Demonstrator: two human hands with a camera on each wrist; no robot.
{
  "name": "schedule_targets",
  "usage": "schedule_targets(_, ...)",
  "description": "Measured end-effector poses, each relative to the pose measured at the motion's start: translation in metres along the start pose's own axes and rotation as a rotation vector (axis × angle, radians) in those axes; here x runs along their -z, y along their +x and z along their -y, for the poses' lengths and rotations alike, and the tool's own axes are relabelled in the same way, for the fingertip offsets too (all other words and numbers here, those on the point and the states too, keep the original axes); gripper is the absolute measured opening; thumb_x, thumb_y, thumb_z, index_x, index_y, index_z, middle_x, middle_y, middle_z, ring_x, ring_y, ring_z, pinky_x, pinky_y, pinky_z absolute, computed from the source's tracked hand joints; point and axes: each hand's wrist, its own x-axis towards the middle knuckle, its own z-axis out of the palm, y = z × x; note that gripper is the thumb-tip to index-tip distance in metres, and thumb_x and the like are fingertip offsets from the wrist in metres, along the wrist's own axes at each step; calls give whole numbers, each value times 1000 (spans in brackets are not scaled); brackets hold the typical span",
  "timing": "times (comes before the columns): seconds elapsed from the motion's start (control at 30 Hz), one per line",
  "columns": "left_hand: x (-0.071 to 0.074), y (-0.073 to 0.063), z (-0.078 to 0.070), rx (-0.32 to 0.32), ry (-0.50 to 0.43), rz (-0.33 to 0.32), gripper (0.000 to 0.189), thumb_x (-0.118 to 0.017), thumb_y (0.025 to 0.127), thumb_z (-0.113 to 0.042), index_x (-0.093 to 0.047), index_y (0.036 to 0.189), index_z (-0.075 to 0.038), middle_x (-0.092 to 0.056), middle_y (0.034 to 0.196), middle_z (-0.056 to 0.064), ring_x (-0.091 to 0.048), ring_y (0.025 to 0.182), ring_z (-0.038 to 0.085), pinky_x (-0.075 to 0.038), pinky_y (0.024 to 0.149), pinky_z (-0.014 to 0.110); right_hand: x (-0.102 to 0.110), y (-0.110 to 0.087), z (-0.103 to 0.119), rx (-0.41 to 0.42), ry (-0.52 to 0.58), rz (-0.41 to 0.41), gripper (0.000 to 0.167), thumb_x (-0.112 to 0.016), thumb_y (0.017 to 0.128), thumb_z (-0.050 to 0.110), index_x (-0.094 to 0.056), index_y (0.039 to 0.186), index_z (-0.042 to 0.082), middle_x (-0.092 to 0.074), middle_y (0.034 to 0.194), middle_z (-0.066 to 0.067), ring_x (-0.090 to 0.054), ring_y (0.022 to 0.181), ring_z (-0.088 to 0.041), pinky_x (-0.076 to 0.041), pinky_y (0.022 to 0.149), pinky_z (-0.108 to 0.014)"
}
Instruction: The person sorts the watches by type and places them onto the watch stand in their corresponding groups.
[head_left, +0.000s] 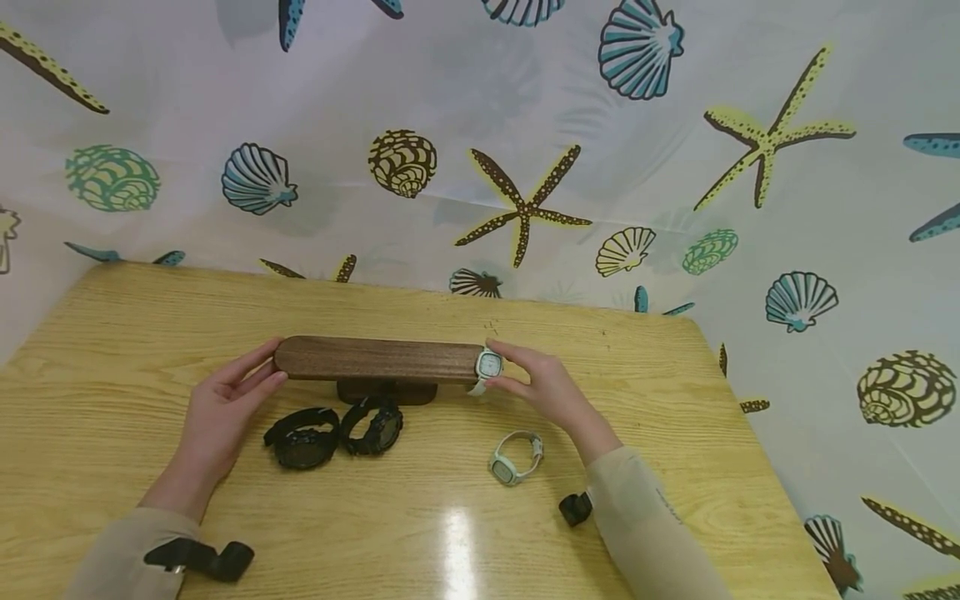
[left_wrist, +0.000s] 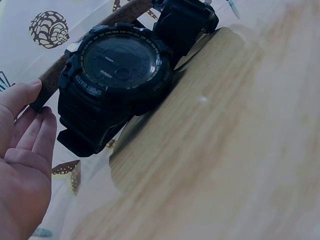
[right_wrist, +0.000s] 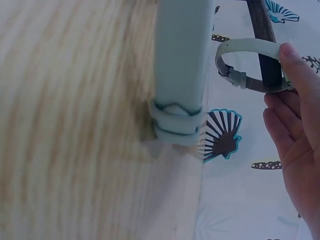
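The left hand (head_left: pixel 221 410) pinches between its thumb (head_left: pixel 258 393) and fingers (head_left: pixel 246 362), thumb on the side nearer the body. The right hand (head_left: pixel 552 388), well apart to its right, pinches likewise, thumb also nearer the body. Behind each hand, a bare wrist (head_left: pixel 597 438) leads into a light sleeve (head_left: pixel 647 517).

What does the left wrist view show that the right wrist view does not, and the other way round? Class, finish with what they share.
Only the left wrist view: the left hand pinching one end of the bar, and a black watch lettered SPORT WATCH, with more black strap behind.

Only the right wrist view: the right hand holding a pale watch looped around the bar's other end, and a pale strap close to the camera.

Both: the dark wooden bar, the wood-grain tabletop and the shell-printed cloth.
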Motion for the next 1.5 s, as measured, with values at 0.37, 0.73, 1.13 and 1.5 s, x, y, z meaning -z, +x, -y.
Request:
schedule_targets(0.37, 1, 0, 3, -12, -42, 18, 49, -64, 91, -1, -51, 138, -5, -50, 141, -2, -53, 117, 2, -46, 88, 13, -2, 13, 11, 68, -35, 81, 54, -69, 89, 18, -50, 138, 3, -47, 141, -11, -45, 129, -24, -34, 108, -31)
schedule_targets(0.73, 0, 1, 3, -15, -54, 11, 49, -65, 90, 0, -52, 137, -4, -51, 139, 0, -55, 115, 3, -46, 88, 14, -10, 34, 31, 84, -108, 134, 56, -67, 90, 26, -49, 139, 4, -49, 140, -10, -44, 130, -25, -22, 114, -30)
schedule_targets(1.13, 0, 1, 1, -11, -70, 12, 49, -63, 91, 1, -50, 138, -1, -52, 139, -1, -55, 115, 2, -46, 88, 14, -20, 53, 48, 63, -160, 196, 58, -63, 93, 33, -46, 142, 8, -47, 142, -6, -44, 130, -24, -25, 112, -28)
schedule_targets(1.5, 0, 1, 1, 6, -74, 5, 48, -64, 90, 0, -52, 137, -5, -51, 140, 0, -55, 115, 2, -46, 88, 14, -24, 58, 56, 34, -169, 221, 60, -62, 93, 35, -44, 143, 7, -45, 144, -7, -42, 131, -20, -21, 114, -27)
